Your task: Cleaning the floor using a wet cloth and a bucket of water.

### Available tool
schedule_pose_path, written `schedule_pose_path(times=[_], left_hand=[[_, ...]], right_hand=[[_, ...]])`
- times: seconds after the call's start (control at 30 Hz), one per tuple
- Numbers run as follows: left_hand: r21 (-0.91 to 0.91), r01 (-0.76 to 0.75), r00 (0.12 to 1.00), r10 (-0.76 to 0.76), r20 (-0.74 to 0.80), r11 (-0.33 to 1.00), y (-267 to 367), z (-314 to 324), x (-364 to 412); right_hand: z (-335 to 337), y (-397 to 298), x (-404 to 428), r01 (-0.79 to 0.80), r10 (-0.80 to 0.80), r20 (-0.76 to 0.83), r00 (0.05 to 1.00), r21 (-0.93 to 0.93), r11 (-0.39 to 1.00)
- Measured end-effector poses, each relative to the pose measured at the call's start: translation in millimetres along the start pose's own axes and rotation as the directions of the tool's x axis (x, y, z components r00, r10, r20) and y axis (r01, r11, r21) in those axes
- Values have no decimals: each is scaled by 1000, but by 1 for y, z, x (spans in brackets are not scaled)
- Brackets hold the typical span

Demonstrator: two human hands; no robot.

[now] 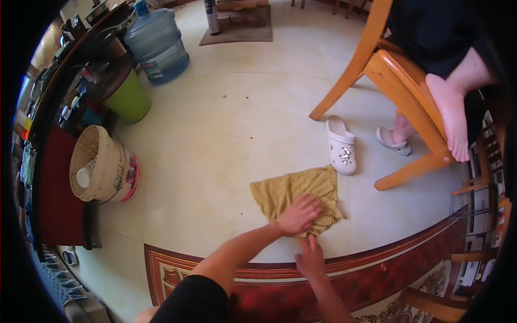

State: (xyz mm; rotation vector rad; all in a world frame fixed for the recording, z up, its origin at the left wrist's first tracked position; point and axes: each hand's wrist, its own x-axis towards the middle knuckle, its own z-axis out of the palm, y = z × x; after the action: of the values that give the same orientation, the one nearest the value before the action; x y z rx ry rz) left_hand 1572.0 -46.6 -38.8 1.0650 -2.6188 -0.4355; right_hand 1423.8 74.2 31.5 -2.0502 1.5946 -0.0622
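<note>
A yellow-brown cloth (pixel 278 194) lies spread and wrinkled on the pale tiled floor (pixel 202 161). Palm down, my left hand (pixel 299 214) rests on the cloth's near right part, slightly blurred. Whether its fingers grip the fabric is hidden. My right hand (pixel 311 254) is just below it, fingers extended to the cloth's near edge and thumb apart. Beside the cloth's far right corner stands an off-white clog (pixel 342 149) with charms on it, touching or almost touching the fabric.
A wooden chair (pixel 408 93) holds a seated person, one bare foot (pixel 450 113) on it, the other in a clog (pixel 394 141). Left are a used bucket (pixel 129 173), a green bin (pixel 131 99) and a water jug (pixel 155 44). Crumbs (pixel 251 138) dot the floor. A patterned red rug (pixel 274 294) lies nearest me.
</note>
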Motion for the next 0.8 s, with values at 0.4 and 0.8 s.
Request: schedule_pose_path(times=[0.4,0.8], left_hand=[[219,957,244,-940,-240,193,-197,-128,-253],[-20,999,-32,-876,-482,-25,-351,-126,-39]], right_hand=[[40,-49,145,64,-122,-234,965,-242,968],[44,-58,158,43,-90,-194,977,-231,972]])
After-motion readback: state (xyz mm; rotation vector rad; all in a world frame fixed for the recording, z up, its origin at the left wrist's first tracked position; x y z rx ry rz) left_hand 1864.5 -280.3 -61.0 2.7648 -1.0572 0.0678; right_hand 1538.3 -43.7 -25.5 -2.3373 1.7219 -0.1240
